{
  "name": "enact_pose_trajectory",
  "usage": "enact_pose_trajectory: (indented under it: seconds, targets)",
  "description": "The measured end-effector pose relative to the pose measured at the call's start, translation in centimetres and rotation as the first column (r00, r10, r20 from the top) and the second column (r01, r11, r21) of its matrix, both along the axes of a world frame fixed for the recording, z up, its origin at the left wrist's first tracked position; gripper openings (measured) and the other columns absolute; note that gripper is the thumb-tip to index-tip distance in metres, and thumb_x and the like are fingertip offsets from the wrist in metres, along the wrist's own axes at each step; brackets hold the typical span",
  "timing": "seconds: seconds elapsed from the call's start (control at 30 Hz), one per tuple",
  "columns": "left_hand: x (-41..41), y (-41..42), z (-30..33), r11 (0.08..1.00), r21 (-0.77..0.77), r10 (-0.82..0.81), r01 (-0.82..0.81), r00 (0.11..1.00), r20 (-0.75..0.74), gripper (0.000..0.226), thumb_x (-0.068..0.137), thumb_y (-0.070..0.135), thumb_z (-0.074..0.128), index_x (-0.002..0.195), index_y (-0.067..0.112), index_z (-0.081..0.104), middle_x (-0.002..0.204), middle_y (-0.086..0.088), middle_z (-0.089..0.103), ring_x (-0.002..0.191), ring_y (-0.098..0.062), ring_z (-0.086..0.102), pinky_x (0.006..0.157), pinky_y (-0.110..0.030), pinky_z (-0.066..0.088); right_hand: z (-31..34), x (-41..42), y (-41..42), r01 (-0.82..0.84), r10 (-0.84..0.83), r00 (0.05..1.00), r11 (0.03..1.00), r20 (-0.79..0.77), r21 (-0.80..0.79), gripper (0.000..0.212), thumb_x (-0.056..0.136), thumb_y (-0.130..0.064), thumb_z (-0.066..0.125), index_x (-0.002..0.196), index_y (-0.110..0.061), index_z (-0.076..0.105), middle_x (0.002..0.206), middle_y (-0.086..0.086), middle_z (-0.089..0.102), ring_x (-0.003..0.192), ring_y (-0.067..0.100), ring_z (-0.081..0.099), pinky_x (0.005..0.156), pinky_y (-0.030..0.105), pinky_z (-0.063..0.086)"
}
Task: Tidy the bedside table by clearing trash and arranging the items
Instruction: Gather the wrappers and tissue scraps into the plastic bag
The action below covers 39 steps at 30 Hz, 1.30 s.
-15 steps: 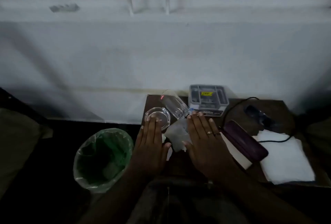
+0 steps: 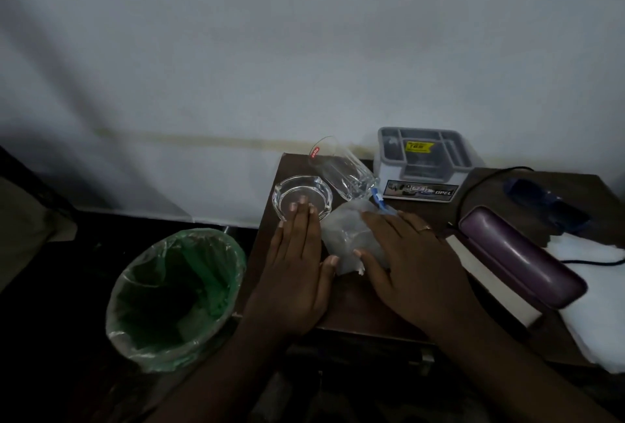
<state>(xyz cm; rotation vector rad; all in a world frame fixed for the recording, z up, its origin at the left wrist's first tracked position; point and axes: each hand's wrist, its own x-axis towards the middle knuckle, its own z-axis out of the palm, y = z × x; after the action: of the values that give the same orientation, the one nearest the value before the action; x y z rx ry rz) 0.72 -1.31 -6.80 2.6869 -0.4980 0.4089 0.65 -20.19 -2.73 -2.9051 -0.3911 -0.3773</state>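
Observation:
A crumpled clear plastic wrapper (image 2: 345,236) lies on the dark wooden bedside table (image 2: 355,304). My right hand (image 2: 412,263) rests partly over the wrapper, fingers spread, thumb against its near edge. My left hand (image 2: 297,270) lies flat beside it, fingertips at the rim of a glass ashtray (image 2: 301,196), thumb touching the wrapper. A drinking glass (image 2: 341,172) lies on its side behind the ashtray. A small blue object (image 2: 380,201) peeks out behind the wrapper.
A bin with a green liner (image 2: 176,297) stands on the floor left of the table. A grey organiser box (image 2: 422,165) sits at the back by the wall. To the right lie a purple case (image 2: 521,260), a black cable (image 2: 473,185), a dark blue object (image 2: 544,202) and a white cloth (image 2: 598,301).
The camera has tilted down and come closer. Both hands stay flat on the table; my right hand has slid a little over the wrapper.

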Motion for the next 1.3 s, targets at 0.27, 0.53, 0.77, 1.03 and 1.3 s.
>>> enact_pose_trajectory:
  seconds: [0.27,0.53,0.77,1.03,1.3]
  targets:
    - [-0.2,0.0,0.4,1.000,-0.016,0.003,-0.003,0.999,-0.035,0.070,0.099,0.046,0.022,0.154,0.007,0.004,0.162,-0.004,-0.007,0.149,-0.011,-0.015,0.120,-0.028,-0.006,0.2,0.4,-0.5,0.001,-0.003,0.991,1.000,0.132,0.012,0.033,0.087,-0.024,0.046,0.109,-0.014,0.068,0.101,0.007,0.072,0.095,0.032,0.067,0.080,0.039,0.055]
    - [-0.8,-0.1,1.1,0.999,-0.050,-0.014,0.013,0.999,-0.033,0.077,0.097,0.055,0.020,0.154,0.007,0.003,0.163,-0.007,-0.007,0.150,-0.014,-0.014,0.123,-0.041,0.004,3.1,-0.2,-1.7,-0.002,-0.027,0.983,0.988,0.182,0.157,0.034,0.088,-0.023,0.041,0.105,-0.015,0.069,0.087,0.004,0.073,0.077,0.025,0.067,0.066,0.030,0.051]
    - [-1.2,-2.4,5.3,0.946,-0.268,-0.156,0.181,0.981,0.113,0.094,0.090,0.052,0.054,0.151,-0.005,0.012,0.162,-0.020,0.005,0.151,-0.028,0.001,0.122,-0.044,0.012,6.9,-0.3,-0.5,-0.069,0.020,0.990,0.929,0.138,0.363,0.028,0.099,-0.035,0.036,0.083,-0.023,0.055,0.072,-0.007,0.058,0.069,0.016,0.056,0.061,0.033,0.044]
    - [2.6,-2.2,8.0,0.826,-0.534,-0.083,0.183,0.975,0.206,0.055,0.076,-0.007,0.066,0.127,0.002,0.049,0.121,-0.004,0.049,0.115,-0.016,0.049,0.095,-0.041,0.046,8.8,0.8,1.7,0.060,0.327,0.905,0.531,-0.270,0.845,0.038,0.097,-0.049,0.041,0.110,-0.025,0.068,0.109,-0.002,0.068,0.101,0.012,0.064,0.090,0.032,0.047]
    - [2.0,0.6,7.4,0.224,-0.943,0.284,-0.246,0.942,-0.179,0.054,0.083,-0.012,0.059,0.122,0.024,0.047,0.099,0.019,0.060,0.090,0.003,0.062,0.069,-0.025,0.059,-1.1,0.6,-0.1,-0.049,0.102,0.984,0.944,-0.147,0.325,0.039,0.089,-0.047,0.054,0.125,-0.031,0.060,0.120,-0.004,0.062,0.111,0.018,0.057,0.092,0.037,0.048]
